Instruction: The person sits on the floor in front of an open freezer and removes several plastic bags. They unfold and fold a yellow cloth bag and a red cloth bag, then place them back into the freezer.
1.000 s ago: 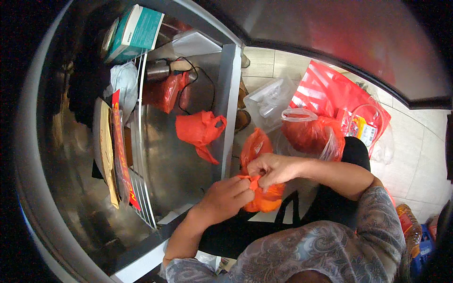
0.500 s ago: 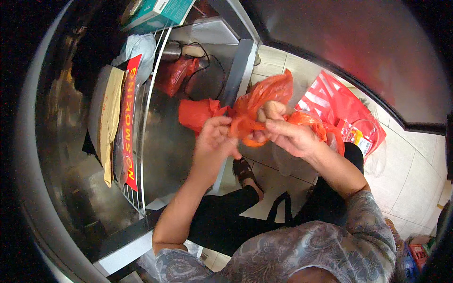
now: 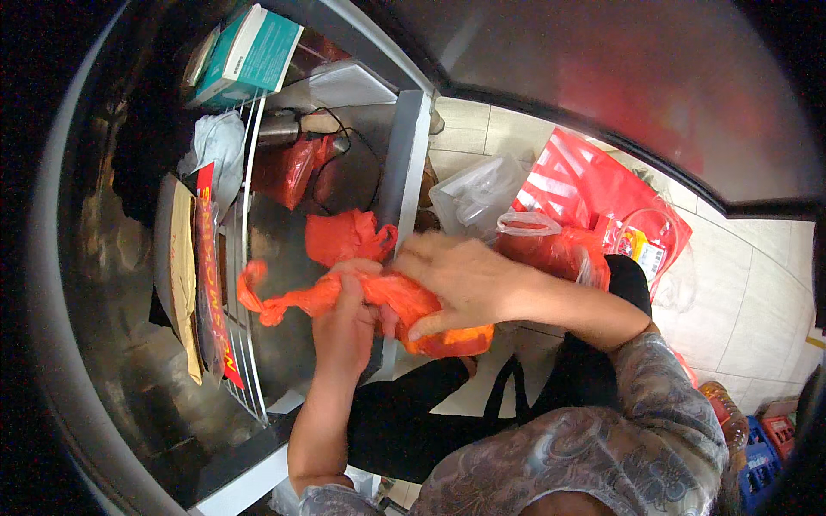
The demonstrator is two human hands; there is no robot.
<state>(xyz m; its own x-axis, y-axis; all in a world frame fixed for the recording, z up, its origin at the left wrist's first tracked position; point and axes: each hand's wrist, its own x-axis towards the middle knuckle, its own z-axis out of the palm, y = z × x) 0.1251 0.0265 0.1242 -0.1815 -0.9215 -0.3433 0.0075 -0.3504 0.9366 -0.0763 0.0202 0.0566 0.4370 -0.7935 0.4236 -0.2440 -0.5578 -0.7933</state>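
An orange-red plastic bag [image 3: 400, 294] is stretched between my hands over the cabinet's front edge. Its twisted neck trails off to the left, and its fuller end, at the lower right, shows something yellow-orange inside that I cannot make out. My left hand [image 3: 342, 322] is closed round the bag's middle, thumb on top. From the right, my right hand [image 3: 469, 279] wraps over the fuller part, its thumb on the near side and its slightly blurred fingers on the far side. Just beyond my left hand, a red bag bundle [image 3: 342, 236] rests in the cabinet.
Left, a white wire rack [image 3: 249, 185] holds a teal box [image 3: 249, 56], a red sign [image 3: 206, 258] and a brown envelope [image 3: 182, 275]. Another red bag [image 3: 288, 172] lies deeper inside. On the floor are a clear bag [image 3: 477, 189] and a large red bag [image 3: 594, 189]. An open door [image 3: 619, 77] stands beyond.
Both hands have moved left and downward with the orange-red bag, which now lies lengthwise with a twisted neck. My right hand has gone from pinching it to wrapping over it. The view has shifted.
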